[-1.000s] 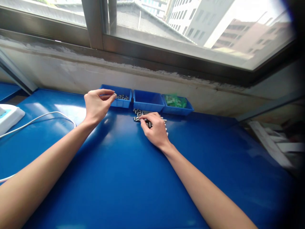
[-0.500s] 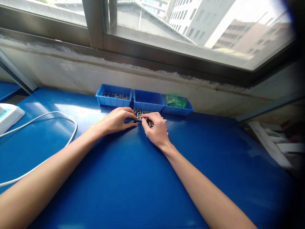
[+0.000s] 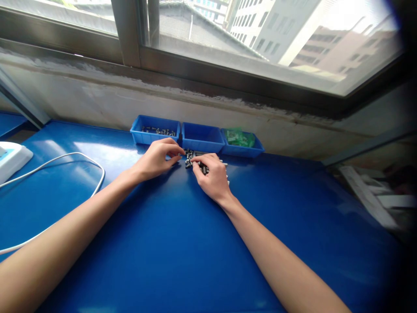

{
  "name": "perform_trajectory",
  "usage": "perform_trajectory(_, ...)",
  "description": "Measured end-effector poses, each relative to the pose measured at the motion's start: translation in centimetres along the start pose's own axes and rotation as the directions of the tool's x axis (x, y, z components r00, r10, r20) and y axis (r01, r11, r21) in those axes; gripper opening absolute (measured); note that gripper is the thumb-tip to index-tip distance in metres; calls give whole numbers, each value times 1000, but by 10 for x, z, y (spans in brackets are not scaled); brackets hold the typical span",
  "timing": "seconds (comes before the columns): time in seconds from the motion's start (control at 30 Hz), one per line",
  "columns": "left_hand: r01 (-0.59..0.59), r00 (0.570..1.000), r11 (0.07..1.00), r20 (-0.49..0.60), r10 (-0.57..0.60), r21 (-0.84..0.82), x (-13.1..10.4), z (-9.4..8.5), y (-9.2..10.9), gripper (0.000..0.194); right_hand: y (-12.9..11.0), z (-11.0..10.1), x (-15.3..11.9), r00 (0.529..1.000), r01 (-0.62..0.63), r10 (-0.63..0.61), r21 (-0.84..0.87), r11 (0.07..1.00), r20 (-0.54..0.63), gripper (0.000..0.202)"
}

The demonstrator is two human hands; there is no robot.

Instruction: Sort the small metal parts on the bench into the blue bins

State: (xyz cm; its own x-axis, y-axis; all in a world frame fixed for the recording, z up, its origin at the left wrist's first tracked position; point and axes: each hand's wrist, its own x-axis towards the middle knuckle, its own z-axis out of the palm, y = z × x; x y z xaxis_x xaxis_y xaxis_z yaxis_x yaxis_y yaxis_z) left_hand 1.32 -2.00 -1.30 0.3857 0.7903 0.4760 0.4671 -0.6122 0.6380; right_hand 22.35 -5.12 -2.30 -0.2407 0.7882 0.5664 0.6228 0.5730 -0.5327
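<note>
My left hand is just left of a pile of small dark and silvery metal parts on the blue table. Its thumb and forefinger are pinched round a small metal part, too tiny to name more exactly. Over the right side of the pile lies my right hand, fingers curled and thumb close to the forefinger at the pile. Whatever is between those fingertips is hidden. Some parts show under its palm, and light ends stick out past its right edge.
Three blue bins stand along the wall: the left bin holds small metal parts, the middle bin shows a bare floor, and green plastic packets fill the right one. A white cable loops from a white power strip at left.
My left hand has drawn back a little to the left and up from the pile, a small metal part between its fingertips. My right hand has barely moved.
</note>
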Motion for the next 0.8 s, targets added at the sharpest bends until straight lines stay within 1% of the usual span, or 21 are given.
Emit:
perform_trajectory(0.07, 87, 994, 987, -51, -95, -137, 1, -1, 3, 21, 0, 0, 0, 1000, -1, 1, -1, 1000, 3, 15)
perform_trajectory(0.1, 121, 988, 973, -68, -137, -197, 2, -2, 4, 25, 0, 0, 0, 1000, -1, 1, -1, 1000, 6, 15)
perform_trajectory(0.17, 165, 976, 945, -91, -198, -283, 3, -3, 7, 35, 0, 0, 0, 1000, -4, 4, 1, 1000, 11, 15)
perform_trajectory(0.23, 182, 968, 928, -105, -226, -324, 4, -5, 8, 41, 0, 0, 0, 1000, -6, 6, 3, 1000, 14, 15)
perform_trajectory(0.33, 186, 965, 921, -115, -237, -341, 5, -7, 9, 40, -1, 0, 0, 1000, -5, 5, 7, 1000, 17, 15)
perform_trajectory(0.53, 181, 969, 932, -104, -223, -313, 6, -7, 9, 29, 0, 0, 0, 1000, -5, 5, 1, 1000, 26, 15)
perform_trajectory(0.73, 150, 983, 954, -62, -172, -259, 5, -7, 6, 21, -2, -1, 0, 1000, 0, 0, 7, 1000, 22, 15)
perform_trajectory(0.8, 154, 984, 952, -44, -171, -264, 5, -7, 5, 22, -2, -2, 0, 1000, -3, 3, 7, 1000, 25, 15)
